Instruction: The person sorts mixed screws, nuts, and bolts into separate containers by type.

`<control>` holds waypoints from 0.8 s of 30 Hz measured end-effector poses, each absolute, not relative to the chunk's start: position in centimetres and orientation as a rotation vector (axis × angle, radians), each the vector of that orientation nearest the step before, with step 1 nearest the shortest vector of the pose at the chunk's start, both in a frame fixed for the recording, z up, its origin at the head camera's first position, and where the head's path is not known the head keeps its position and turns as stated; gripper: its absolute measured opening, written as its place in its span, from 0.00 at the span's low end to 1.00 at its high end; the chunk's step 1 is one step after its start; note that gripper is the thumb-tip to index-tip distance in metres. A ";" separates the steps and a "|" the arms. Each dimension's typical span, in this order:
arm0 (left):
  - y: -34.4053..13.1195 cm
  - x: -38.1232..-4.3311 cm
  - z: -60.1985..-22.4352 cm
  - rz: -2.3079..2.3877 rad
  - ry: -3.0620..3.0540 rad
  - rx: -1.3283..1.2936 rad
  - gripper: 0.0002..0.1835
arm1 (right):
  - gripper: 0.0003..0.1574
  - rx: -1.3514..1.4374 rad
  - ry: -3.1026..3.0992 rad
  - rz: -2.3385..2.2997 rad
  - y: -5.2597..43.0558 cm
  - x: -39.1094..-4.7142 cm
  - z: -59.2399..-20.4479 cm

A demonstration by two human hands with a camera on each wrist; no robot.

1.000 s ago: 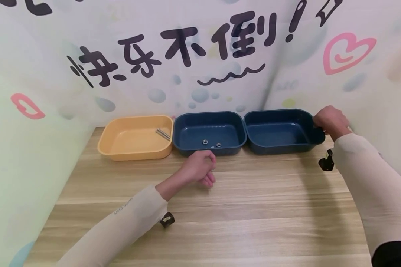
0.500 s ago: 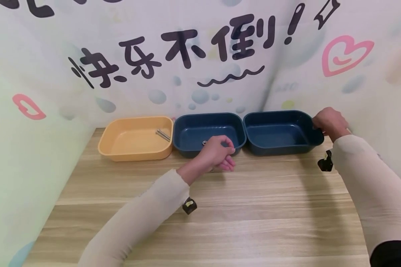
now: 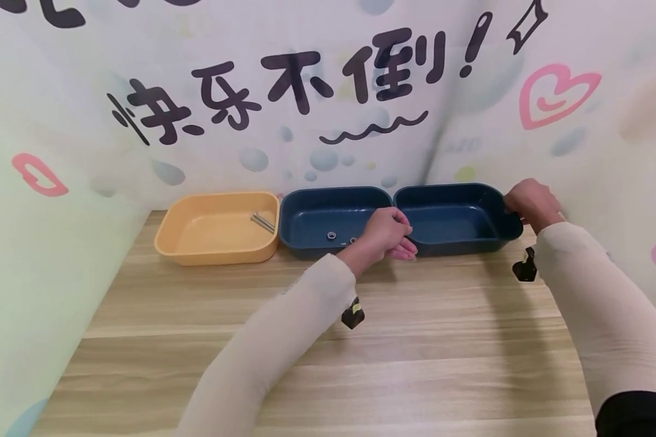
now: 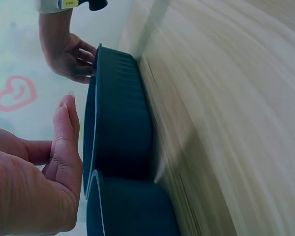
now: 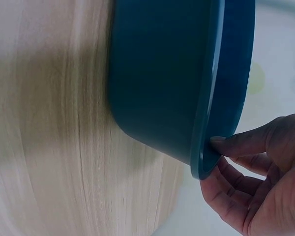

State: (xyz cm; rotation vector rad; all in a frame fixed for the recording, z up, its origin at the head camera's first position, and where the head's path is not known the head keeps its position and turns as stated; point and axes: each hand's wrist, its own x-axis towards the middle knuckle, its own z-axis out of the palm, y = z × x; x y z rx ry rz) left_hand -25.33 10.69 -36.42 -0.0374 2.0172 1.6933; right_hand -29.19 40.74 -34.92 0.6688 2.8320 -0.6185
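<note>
At the right end of the row, my right hand (image 3: 534, 203) grips the rim of a dark blue plastic bin (image 3: 454, 247). In the right wrist view its thumb (image 5: 236, 143) lies inside the rim and the fingers are outside. My left hand (image 3: 387, 233) hovers in front of where this bin meets the middle blue bin (image 3: 311, 250). Its thumb and fingers are brought close together; whether something small is between them is hidden. Two metal nuts (image 3: 331, 235) lie in the middle bin, one of them close to my left wrist.
A yellow bin (image 3: 218, 257) stands at the left end of the row, with metal bolts (image 3: 263, 223) inside. Behind the bins hangs a printed cloth (image 3: 224, 158). The wooden table (image 3: 426, 352) stretches out in front.
My left hand has moved right and slightly up, from in front of the middle bin to the join with the right bin. The right hand has kept its grip on the rim.
</note>
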 end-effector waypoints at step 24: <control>12.0 -26.9 -36.8 1.648 2.098 -0.141 0.04 | 0.13 0.654 2.838 -0.626 40.9 -29.0 -35.1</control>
